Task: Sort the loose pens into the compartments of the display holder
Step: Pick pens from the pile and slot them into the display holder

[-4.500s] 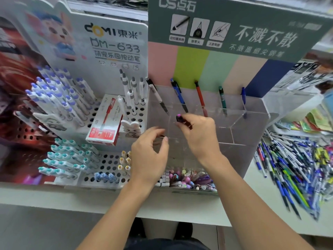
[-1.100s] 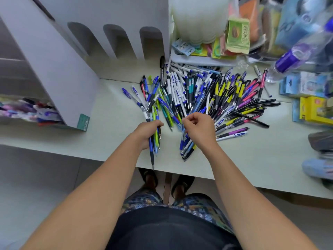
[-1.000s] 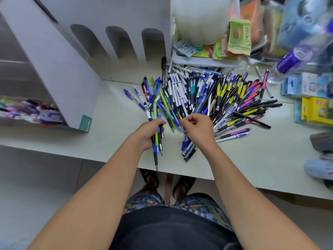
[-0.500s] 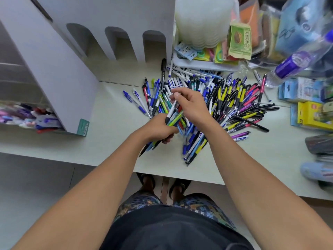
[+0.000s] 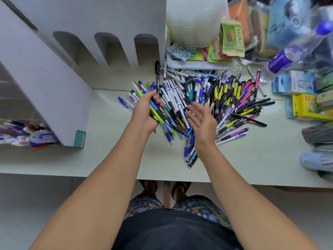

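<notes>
Left hand: the left hand [image 5: 146,112] curls round a small bundle of mixed plastic pens [image 5: 155,109], green, blue and black barrels lying together across the palm; it seems to serve as the collecting hand, so that several pens can go to the holder in one trip
Right hand: the right hand [image 5: 202,121] hovers just right of the bundle, fingers straight and spread, palm turned toward the left, holding nothing; probably free to pick the next pen
Loose pens: the sprawling heap of loose blue, white, black, yellow and pink pens [image 5: 212,98] lies on the pale green surface [image 5: 252,159], fanning far and right from both hands; most of the sorting looks undone
Display holder: the grey-white cardboard display holder [image 5: 54,83] stands at the left, well apart from the heap; coloured pens [image 5: 27,134] already lie in its near-left compartment
Clutter: a translucent white plastic tub [image 5: 194,20] and a yellow box [image 5: 306,107] crowd the far and right edges, which may explain why the heap sits mid-surface
</notes>
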A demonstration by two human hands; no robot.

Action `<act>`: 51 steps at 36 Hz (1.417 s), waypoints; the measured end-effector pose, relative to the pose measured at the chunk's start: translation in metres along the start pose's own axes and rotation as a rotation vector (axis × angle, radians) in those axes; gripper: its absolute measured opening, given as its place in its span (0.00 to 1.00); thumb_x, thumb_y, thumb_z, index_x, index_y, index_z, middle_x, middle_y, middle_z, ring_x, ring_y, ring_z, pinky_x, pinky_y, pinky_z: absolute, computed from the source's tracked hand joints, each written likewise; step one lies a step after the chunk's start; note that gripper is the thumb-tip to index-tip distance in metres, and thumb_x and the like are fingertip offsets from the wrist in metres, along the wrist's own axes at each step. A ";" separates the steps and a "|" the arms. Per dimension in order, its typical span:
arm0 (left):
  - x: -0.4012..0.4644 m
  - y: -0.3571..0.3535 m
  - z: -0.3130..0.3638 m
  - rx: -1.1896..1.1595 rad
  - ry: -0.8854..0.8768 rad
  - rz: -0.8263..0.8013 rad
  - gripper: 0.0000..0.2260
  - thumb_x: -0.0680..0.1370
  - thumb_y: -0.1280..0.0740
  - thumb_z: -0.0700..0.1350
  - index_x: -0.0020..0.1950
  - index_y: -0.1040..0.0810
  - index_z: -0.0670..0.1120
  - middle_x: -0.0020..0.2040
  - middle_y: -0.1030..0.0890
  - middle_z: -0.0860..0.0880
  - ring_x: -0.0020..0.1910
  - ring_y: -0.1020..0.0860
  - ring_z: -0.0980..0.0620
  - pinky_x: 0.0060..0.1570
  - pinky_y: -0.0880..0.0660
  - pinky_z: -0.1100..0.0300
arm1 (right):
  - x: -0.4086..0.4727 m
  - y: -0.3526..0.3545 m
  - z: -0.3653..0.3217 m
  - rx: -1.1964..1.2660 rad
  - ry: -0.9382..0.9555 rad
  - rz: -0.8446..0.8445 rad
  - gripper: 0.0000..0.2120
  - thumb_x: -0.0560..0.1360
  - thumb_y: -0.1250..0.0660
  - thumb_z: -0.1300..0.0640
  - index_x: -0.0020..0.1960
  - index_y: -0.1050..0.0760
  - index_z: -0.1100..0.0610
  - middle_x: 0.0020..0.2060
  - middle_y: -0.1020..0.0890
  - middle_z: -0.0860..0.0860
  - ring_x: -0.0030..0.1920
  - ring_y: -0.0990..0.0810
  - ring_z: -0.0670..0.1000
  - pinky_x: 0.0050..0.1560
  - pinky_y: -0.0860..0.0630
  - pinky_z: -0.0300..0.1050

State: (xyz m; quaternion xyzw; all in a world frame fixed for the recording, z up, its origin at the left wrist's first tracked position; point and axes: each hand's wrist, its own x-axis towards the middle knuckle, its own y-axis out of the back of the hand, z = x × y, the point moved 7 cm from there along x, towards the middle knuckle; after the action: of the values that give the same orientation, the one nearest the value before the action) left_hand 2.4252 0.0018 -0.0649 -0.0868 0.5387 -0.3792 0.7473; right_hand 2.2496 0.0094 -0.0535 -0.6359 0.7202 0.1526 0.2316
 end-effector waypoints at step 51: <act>-0.090 -0.011 -0.008 0.952 0.090 -0.391 0.08 0.78 0.27 0.42 0.52 0.23 0.40 0.35 0.24 0.45 0.30 0.26 0.50 0.31 0.26 0.58 | -0.037 -0.072 -0.101 -0.747 0.427 -0.630 0.28 0.87 0.53 0.42 0.67 0.20 0.54 0.65 0.19 0.48 0.64 0.25 0.39 0.58 0.33 0.26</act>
State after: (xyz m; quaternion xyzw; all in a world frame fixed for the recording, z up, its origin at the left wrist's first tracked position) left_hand 2.4014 0.0560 0.0040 0.1802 0.3115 -0.7185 0.5952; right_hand 2.3096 -0.0215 0.0567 -0.8774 0.4220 0.1890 -0.1280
